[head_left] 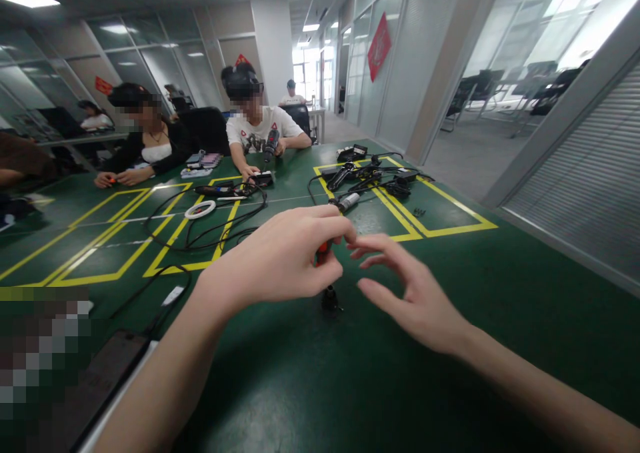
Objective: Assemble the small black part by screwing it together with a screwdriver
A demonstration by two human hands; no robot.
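My left hand [287,253] is closed around the red-and-black handle of what looks like a screwdriver [323,251], most of it hidden by the fingers. Below the fist, a small black part [330,299] stands on the green table, in line with the tool. It is too dark to make out fully. Just to the right, my right hand [407,289] hovers with fingers curved and apart, holding nothing. Its fingertips come close to the left hand's knuckles.
Black cables and devices [370,176] lie across yellow-taped boxes. A white ring [200,209] is among cables at left; a phone [107,379] lies near left. Across the table [525,306], one person holds a power drill [271,145]; another sits beside them.
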